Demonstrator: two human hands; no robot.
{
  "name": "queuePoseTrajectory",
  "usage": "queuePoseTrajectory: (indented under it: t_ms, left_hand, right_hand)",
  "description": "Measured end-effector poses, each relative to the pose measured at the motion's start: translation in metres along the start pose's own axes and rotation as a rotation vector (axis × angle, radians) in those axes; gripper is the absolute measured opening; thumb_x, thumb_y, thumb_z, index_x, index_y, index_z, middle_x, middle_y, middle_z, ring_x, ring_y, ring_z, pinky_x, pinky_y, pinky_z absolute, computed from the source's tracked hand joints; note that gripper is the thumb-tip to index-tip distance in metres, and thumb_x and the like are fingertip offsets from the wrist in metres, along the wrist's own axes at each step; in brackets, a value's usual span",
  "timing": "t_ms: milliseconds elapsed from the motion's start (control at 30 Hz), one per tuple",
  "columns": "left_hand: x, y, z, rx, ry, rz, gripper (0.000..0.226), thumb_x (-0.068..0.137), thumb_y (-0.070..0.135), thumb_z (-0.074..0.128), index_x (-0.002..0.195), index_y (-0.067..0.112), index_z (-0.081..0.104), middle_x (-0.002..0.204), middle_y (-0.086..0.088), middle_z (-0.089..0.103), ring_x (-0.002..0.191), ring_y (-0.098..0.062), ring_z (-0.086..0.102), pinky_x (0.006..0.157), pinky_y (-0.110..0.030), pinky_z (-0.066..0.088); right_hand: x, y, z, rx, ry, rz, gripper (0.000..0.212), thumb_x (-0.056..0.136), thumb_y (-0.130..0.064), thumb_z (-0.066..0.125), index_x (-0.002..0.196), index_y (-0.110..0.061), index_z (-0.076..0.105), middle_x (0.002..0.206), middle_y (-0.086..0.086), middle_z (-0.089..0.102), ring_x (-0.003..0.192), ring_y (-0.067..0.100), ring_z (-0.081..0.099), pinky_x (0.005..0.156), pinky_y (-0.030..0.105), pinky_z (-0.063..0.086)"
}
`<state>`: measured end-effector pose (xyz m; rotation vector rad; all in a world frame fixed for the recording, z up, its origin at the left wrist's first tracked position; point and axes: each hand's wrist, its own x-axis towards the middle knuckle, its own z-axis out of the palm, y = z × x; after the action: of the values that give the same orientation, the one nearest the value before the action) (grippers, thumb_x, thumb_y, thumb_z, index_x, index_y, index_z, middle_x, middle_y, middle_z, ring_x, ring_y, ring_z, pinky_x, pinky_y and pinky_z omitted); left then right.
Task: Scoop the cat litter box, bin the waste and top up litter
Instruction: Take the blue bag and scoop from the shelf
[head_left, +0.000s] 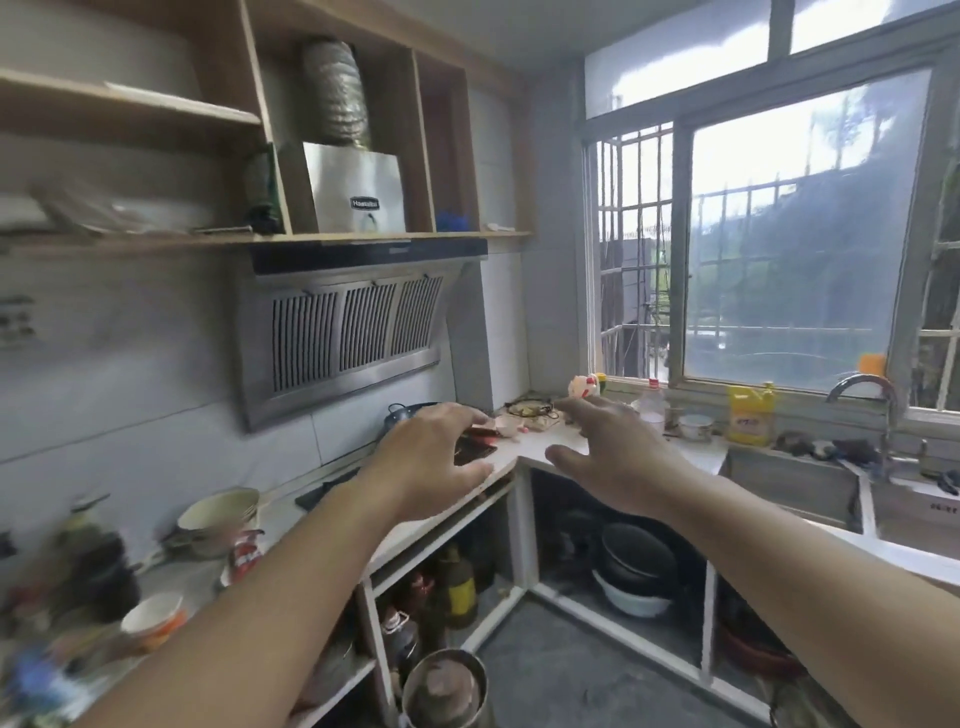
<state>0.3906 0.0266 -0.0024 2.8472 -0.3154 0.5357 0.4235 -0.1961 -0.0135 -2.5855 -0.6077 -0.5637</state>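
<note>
Left counter items (78, 597) are blurred, possibly bottles and bowls. No litter box is visible. Left hand (431, 462) and right hand (618, 457) hover over the counter (535, 447), fingers spread, holding nothing.

Home kitchen: range hood (343, 332), sink (795, 483), countertop (550, 441).

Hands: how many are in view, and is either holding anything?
2. The person's bare left hand hovers over the white tiled counter corner, fingers spread; the bare right hand reaches beside it, nearer the window. Both hold nothing.
</note>
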Motion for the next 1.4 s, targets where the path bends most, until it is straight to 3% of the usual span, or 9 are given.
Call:
queuePoseTrajectory:
  t_ms: [167, 500, 900, 1100, 1400]
  left_hand:
    - [0.037, -0.059, -0.014, 0.013, 0.035, -0.024, 0.053, 0.091, 0.049, 0.061, 0.141, 0.035, 0.048, 0.140, 0.012, 0.052, 0.124, -0.011, 0.050, 0.105, -0.036, 0.043]
    - [0.109, -0.127, 0.001, 0.011, 0.041, -0.067, 0.054, 0.091, 0.050, 0.061, 0.141, 0.036, 0.048, 0.138, 0.014, 0.052, 0.123, -0.012, 0.049, 0.104, -0.035, 0.044]
    - [0.284, -0.135, 0.089, 0.085, -0.032, -0.049, 0.052, 0.092, 0.048, 0.059, 0.141, 0.034, 0.048, 0.144, 0.012, 0.051, 0.130, -0.012, 0.046, 0.110, -0.038, 0.040]
    - [0.402, -0.119, 0.115, 0.095, 0.021, -0.028, 0.055, 0.093, 0.048, 0.057, 0.145, 0.036, 0.044, 0.154, 0.014, 0.042, 0.143, -0.009, 0.034, 0.115, -0.033, 0.028]
    - [0.515, -0.143, 0.161, 0.131, 0.001, -0.038, 0.060, 0.094, 0.048, 0.056, 0.150, 0.033, 0.038, 0.157, 0.010, 0.040, 0.145, -0.012, 0.032, 0.118, -0.036, 0.026]
  right_hand:
    - [0.071, -0.022, 0.026, -0.010, 0.028, -0.016, 0.060, 0.093, -0.046, 0.058, 0.148, -0.025, 0.042, 0.141, -0.004, 0.052, 0.122, 0.015, 0.051, 0.094, 0.030, 0.041]
    - [0.173, -0.012, 0.071, -0.014, 0.033, -0.051, 0.060, 0.093, -0.046, 0.055, 0.148, -0.025, 0.042, 0.147, -0.004, 0.048, 0.132, 0.018, 0.046, 0.103, 0.037, 0.043]
    - [0.305, 0.131, 0.128, 0.022, 0.025, -0.024, 0.060, 0.094, -0.048, 0.054, 0.148, -0.024, 0.043, 0.143, -0.004, 0.051, 0.128, 0.018, 0.048, 0.102, 0.036, 0.044]
    - [0.396, 0.213, 0.124, 0.004, 0.029, -0.013, 0.061, 0.095, -0.047, 0.053, 0.149, -0.022, 0.040, 0.147, -0.001, 0.047, 0.132, 0.020, 0.045, 0.105, 0.040, 0.044]
    - [0.489, 0.279, 0.158, -0.016, -0.014, -0.025, 0.063, 0.094, -0.048, 0.053, 0.150, -0.022, 0.039, 0.148, -0.002, 0.045, 0.133, 0.020, 0.044, 0.105, 0.039, 0.043]
